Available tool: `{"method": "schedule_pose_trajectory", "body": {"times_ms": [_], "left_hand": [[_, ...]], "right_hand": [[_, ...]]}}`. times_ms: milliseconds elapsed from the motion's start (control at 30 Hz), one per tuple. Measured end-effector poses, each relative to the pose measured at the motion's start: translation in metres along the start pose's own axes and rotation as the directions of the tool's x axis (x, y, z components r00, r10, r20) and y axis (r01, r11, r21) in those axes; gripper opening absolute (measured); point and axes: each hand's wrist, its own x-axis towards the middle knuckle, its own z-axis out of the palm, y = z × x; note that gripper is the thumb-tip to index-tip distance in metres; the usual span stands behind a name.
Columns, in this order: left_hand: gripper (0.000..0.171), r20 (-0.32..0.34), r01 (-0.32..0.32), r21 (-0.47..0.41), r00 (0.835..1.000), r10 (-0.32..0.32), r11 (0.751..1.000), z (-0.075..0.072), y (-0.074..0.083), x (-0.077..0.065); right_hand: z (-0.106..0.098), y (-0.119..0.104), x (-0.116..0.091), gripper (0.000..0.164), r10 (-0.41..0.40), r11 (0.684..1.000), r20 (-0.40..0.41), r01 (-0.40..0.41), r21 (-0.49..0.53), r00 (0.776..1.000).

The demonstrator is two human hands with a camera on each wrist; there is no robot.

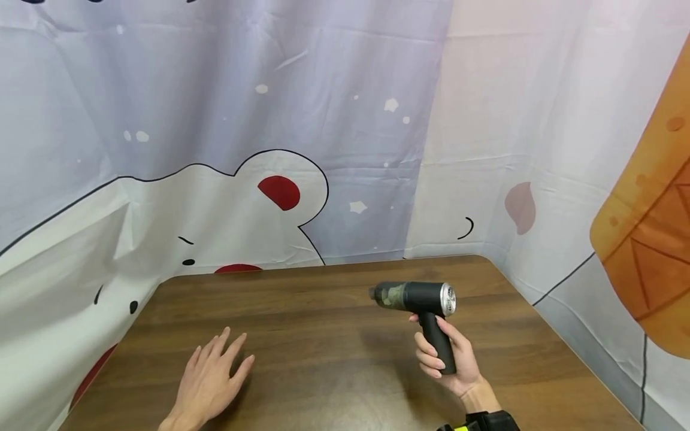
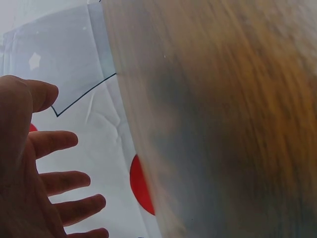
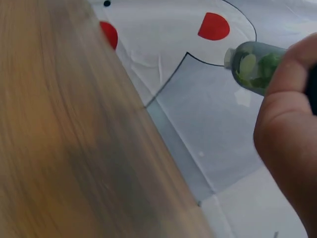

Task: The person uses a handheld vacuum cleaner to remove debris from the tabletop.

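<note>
My right hand grips the black handle of a pistol-shaped handheld vacuum cleaner. The vacuum is raised over the table, its narrow nozzle pointing left and its round silver end facing right. Its smoky, see-through front cup, with green patches, shows in the right wrist view past the thumb of the right hand; the rest of the body is cut off there. Over the left part of the table, my left hand holds nothing, palm down with fingers spread. In the left wrist view, the fingers of the left hand are apart.
Beneath both hands lies a brown wood-grain table with rounded far corners. A printed curtain hangs close behind the table and along its sides. A dark band with a yellow-green mark is around the right wrist.
</note>
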Motion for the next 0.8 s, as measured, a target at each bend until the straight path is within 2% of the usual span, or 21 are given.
{"method": "schedule_pose_trajectory", "body": {"times_ms": [67, 133, 200, 267, 367, 433, 533, 600, 633, 700, 800], "left_hand": [[0.051, 0.000, -0.004, -0.004, 1.000, 0.004, 1.000, 0.001, 0.001, 0.000], [0.050, 0.002, -0.008, -0.007, 1.000, 0.008, 1.000, 0.002, 0.002, 0.001], [0.050, 0.005, -0.010, -0.011, 1.000, 0.010, 1.000, 0.003, 0.002, 0.001], [0.050, 0.003, -0.014, -0.015, 1.000, 0.014, 1.000, 0.003, 0.003, 0.002], [0.050, -0.007, -0.023, -0.020, 1.000, 0.023, 1.000, 0.004, 0.004, 0.003], [0.050, -0.013, -0.029, -0.020, 1.000, 0.028, 0.999, 0.005, 0.005, 0.003], [0.050, -0.014, -0.032, -0.025, 0.999, 0.032, 0.999, 0.007, 0.006, 0.004], [0.051, -0.008, -0.032, -0.030, 0.999, 0.032, 0.999, 0.007, 0.006, 0.004], [0.051, -0.005, -0.032, -0.031, 0.999, 0.032, 0.999, 0.008, 0.006, 0.004], [0.051, 0.001, -0.032, -0.037, 0.999, 0.032, 0.999, 0.008, 0.005, 0.004], [0.051, -0.003, -0.039, -0.040, 0.999, 0.039, 0.998, 0.009, 0.005, 0.005]], "right_hand": [[0.002, -0.006, -0.002, 0.054, 0.005, 0.994, -0.046, -0.010, -0.113, 0.999], [0.005, -0.013, -0.004, 0.049, 0.004, 0.973, -0.117, -0.031, -0.231, 0.993], [0.008, -0.020, -0.005, 0.044, -0.001, 0.934, -0.204, -0.071, -0.349, 0.979], [0.011, -0.028, -0.007, 0.037, -0.022, 0.879, -0.299, -0.124, -0.461, 0.954], [0.013, -0.036, -0.010, 0.022, -0.080, 0.765, -0.449, -0.233, -0.600, 0.890], [0.012, -0.039, -0.011, 0.013, -0.142, 0.670, -0.534, -0.316, -0.671, 0.833], [0.008, -0.039, -0.013, 0.020, -0.258, 0.501, -0.606, -0.432, -0.750, 0.753], [0.005, -0.039, -0.015, 0.026, -0.328, 0.401, -0.618, -0.487, -0.776, 0.714], [0.003, -0.039, -0.017, 0.027, -0.355, 0.365, -0.618, -0.505, -0.782, 0.701], [0.000, -0.038, -0.022, 0.029, -0.391, 0.334, -0.622, -0.525, -0.783, 0.679], [-0.002, -0.038, -0.029, 0.031, -0.408, 0.331, -0.635, -0.542, -0.773, 0.656]]}}
